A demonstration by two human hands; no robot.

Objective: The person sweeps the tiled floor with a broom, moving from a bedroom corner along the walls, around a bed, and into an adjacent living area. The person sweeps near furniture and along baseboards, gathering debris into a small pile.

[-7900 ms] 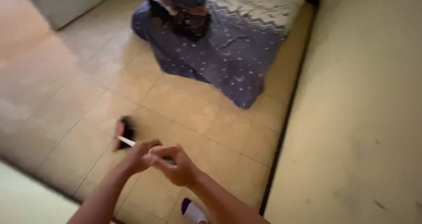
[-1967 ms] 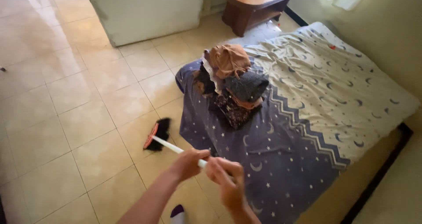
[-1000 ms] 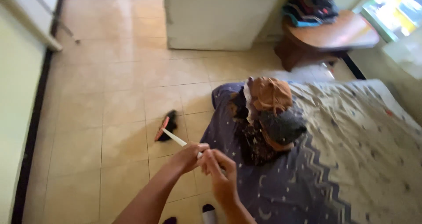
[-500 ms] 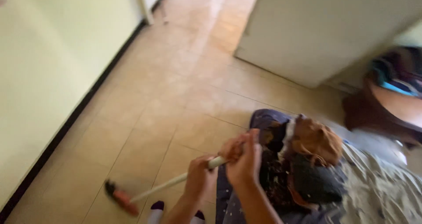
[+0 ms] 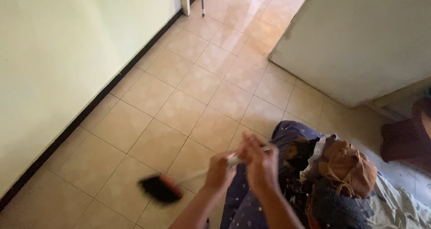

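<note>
Down at the bottom of my view, my left hand [image 5: 220, 171] and right hand [image 5: 260, 164] are both clenched around the pale handle of a broom [image 5: 188, 180], stacked one just above the other, a grip that suits a two-handed sweep. Its long axis slants from my hands down-left, with the blurred dark head [image 5: 157, 189] on the tiled floor [image 5: 179, 107]. Just right lies the star-print bed [image 5: 251, 206] with piled clothes [image 5: 345, 170]; beyond, a cream wall [image 5: 58, 53].
</note>
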